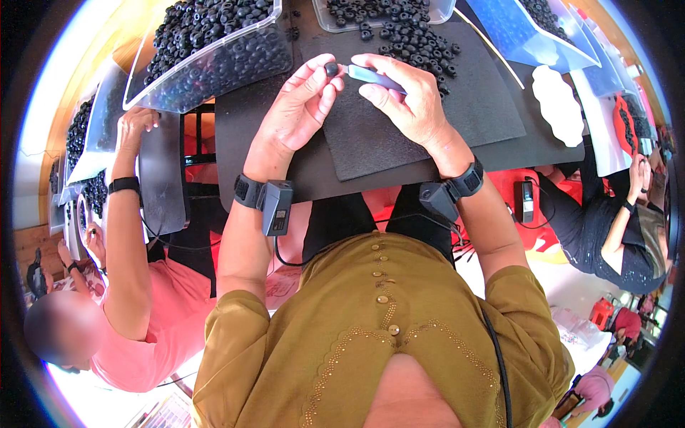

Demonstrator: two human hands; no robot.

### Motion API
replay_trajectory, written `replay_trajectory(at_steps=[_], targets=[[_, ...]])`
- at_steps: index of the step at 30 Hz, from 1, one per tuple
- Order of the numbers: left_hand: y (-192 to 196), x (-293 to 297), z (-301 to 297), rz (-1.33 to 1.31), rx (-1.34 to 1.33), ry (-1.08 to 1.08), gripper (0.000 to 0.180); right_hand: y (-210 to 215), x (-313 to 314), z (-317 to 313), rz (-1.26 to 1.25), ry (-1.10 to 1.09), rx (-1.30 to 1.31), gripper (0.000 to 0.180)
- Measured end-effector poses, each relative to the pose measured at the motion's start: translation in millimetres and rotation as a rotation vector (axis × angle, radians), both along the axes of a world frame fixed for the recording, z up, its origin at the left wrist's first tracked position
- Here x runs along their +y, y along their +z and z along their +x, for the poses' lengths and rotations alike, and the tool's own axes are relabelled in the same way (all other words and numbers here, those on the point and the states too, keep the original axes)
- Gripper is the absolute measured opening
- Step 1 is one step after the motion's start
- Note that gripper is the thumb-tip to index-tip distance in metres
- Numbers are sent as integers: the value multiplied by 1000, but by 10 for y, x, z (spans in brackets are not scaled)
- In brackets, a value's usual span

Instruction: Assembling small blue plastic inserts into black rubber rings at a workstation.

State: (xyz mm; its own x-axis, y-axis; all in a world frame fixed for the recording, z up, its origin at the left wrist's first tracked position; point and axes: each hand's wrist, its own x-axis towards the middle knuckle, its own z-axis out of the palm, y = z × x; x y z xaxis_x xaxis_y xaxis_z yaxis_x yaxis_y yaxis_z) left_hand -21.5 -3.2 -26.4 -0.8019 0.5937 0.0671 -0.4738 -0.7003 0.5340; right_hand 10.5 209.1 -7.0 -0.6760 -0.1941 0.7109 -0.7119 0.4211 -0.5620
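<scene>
The left hand's (294,108) fingers pinch a small black piece (331,69); the right hand's (416,101) grasp a grey-blue tool (377,78), tip beside it. Apparently the piece is being worked, calling for a steady pinch. Beyond the fingers, loose black pieces (421,48) lie on the surface (239,135); a full clear tub (171,100) stands beyond-left, another tub (339,29) straight beyond.

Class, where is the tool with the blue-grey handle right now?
In the head view, the tool is above centre over the dark mat, gripped in the right hand, its tip pointing left toward the black piece in the left hand.
</scene>
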Motion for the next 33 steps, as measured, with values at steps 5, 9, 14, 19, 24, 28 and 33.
replay_trajectory(at_steps=[5, 9, 14, 19, 24, 28, 33], targets=[[-52, 28, -11, -40, 29, 24, 37, 114, -34, 80, 41, 47, 17, 39], [-66, 64, -7, -111, 81, 25, 37, 119, -14, 84, 146, 27, -22, 40], [-47, 65, -10, -120, 43, 25, 25, 83, -20, 70, 174, -5, -6, 39], [-13, 62, 13, -110, 12, 70, 27, 98, -25, 69, 160, 10, 1, 37], [-9, 29, -109, -83, -3, 191, 33, 27, -11, 21, 110, 29, -29, 34], [4, 29, -106, -36, 3, 211, 34, 33, -11, 23, -30, -10, -87, 27], [52, 59, 28, -100, 73, 97, 26, 15, 21, 29, -18, -27, -110, 23]])
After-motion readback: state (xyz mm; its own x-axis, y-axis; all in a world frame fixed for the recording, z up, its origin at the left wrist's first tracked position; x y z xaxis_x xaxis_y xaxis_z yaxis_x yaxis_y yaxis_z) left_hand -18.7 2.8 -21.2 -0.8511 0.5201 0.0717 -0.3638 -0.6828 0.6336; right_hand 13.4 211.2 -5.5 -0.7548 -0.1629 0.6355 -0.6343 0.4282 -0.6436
